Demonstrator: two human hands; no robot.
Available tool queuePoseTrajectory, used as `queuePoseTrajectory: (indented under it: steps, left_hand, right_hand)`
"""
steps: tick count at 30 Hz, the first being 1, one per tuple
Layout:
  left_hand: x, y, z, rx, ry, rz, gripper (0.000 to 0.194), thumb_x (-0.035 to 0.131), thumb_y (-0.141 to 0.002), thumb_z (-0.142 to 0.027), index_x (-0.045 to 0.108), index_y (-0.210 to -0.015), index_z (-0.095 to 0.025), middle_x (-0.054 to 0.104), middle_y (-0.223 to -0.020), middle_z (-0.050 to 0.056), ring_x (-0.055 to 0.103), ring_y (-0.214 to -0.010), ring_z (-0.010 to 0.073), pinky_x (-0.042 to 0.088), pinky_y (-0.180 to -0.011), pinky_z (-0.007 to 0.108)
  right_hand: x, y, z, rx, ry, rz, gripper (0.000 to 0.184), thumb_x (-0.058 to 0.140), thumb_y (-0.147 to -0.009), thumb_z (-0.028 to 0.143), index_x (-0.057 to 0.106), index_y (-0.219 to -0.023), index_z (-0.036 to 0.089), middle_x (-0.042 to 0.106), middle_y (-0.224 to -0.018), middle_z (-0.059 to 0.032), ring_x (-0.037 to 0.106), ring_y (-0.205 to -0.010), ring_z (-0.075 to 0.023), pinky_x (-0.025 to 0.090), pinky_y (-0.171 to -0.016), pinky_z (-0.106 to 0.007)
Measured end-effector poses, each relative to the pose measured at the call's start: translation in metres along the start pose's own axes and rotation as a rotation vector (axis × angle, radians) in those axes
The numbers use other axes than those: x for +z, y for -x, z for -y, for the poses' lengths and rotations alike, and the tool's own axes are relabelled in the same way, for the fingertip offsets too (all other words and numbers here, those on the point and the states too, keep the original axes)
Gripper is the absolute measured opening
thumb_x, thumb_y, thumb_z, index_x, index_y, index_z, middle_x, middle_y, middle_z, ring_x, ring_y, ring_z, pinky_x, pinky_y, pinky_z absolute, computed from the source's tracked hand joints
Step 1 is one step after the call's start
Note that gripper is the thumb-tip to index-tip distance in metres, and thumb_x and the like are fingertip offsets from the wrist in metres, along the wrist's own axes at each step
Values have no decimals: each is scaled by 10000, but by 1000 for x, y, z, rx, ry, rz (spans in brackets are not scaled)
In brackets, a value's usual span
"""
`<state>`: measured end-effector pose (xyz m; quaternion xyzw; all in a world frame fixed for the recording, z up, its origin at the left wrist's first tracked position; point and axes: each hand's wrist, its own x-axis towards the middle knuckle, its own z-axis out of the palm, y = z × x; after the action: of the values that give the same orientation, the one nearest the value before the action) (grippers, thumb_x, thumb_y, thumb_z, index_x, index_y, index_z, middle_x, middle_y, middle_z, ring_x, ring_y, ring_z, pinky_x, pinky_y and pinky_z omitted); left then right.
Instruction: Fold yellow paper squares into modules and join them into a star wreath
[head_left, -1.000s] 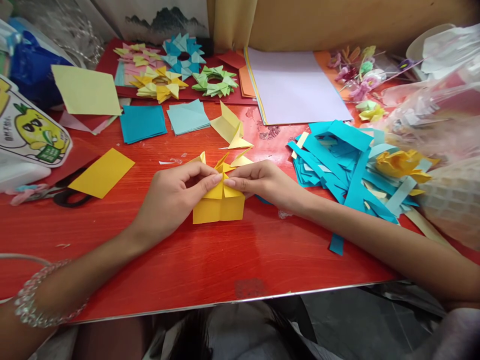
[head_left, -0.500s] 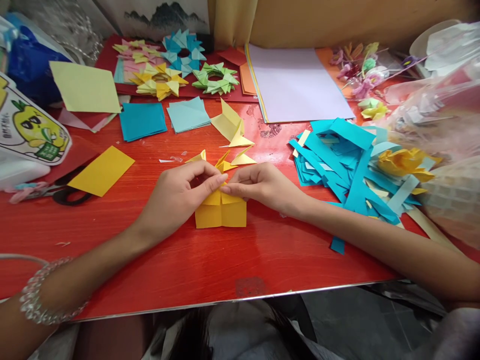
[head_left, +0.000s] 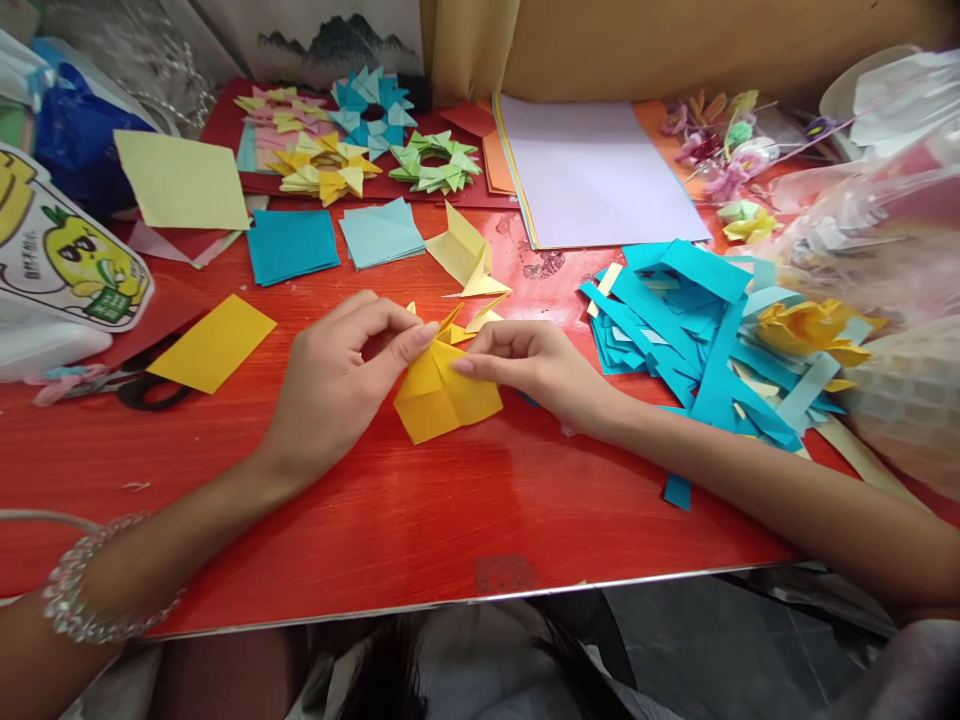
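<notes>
Between my two hands is a partly folded piece of yellow origami paper (head_left: 448,405), creased down its middle. My left hand (head_left: 349,365) pinches its upper left part between thumb and fingers. On the upper right side, my right hand (head_left: 536,368) grips the same paper, thumb in front and fingers curled behind. Folded yellow points stick up behind my fingertips, partly hidden. Just beyond lie pale yellow folded pieces (head_left: 466,250). A flat yellow sheet (head_left: 215,343) rests over the black-handled scissors (head_left: 154,391) on the left.
Blue paper strips (head_left: 690,330) are heaped at right beside a plastic bag (head_left: 892,230). Dark blue (head_left: 292,246) and light blue squares (head_left: 382,233) lie behind my hands. Folded paper rings (head_left: 435,162) and a lilac paper stack (head_left: 600,175) are at the back of the red table (head_left: 360,540).
The yellow paper has tilted and its lower part has spread and lifted at the right. My left hand has moved slightly left, and the right thumb now presses on the paper's right side.
</notes>
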<state>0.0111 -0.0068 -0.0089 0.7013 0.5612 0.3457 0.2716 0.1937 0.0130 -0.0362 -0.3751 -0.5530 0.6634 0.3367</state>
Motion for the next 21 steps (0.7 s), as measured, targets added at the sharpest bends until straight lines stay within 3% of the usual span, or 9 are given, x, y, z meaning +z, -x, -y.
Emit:
queuePoseTrajectory:
  steps: [4, 8, 10, 14, 21]
  left_hand:
    - [2, -2, 4, -146, 323, -26, 161, 590, -829, -371, 599, -754, -229, 541, -627, -29, 484, -536, 101, 402, -478, 235]
    - [5, -3, 5, -208, 538, -94, 157, 601, -825, -344, 601, -774, -196, 620, -668, -18, 573, -520, 94, 481, -462, 215]
    - [7, -2, 5, -206, 549, -68, 149, 604, -823, -330, 603, -789, -186, 653, -683, -9, 620, -549, 106, 529, -520, 226]
    - [9, -1, 5, -222, 457, 94, 135, 627, -800, -295, 609, -791, -161, 656, -670, -2, 642, -600, 125, 554, -574, 232]
    - [10, -4, 7, -282, 539, 99, 131, 678, -745, -302, 659, -825, -199, 665, -848, 18, 636, -778, 155, 554, -549, 204]
  right_hand:
    - [-1, -2, -5, -84, -193, -127, 207, 674, -762, 342, 604, -819, 156, 637, -870, -20, 583, -784, -103, 477, -680, -206]
    - [-2, -3, -7, -137, -286, -54, 291, 661, -774, 361, 597, -1001, 190, 647, -1027, -43, 615, -911, -146, 511, -794, -270]
    - [-2, -3, -8, -145, -266, -32, 297, 673, -767, 342, 594, -1001, 178, 655, -1013, -49, 623, -890, -149, 508, -798, -274]
    - [-2, -3, -11, -110, -186, -64, 275, 674, -766, 348, 600, -945, 152, 663, -945, -51, 614, -805, -137, 496, -703, -242]
    - [-1, 0, -8, -55, -118, 17, 286, 678, -756, 373, 613, -907, 139, 643, -848, -31, 592, -799, -132, 474, -680, -226]
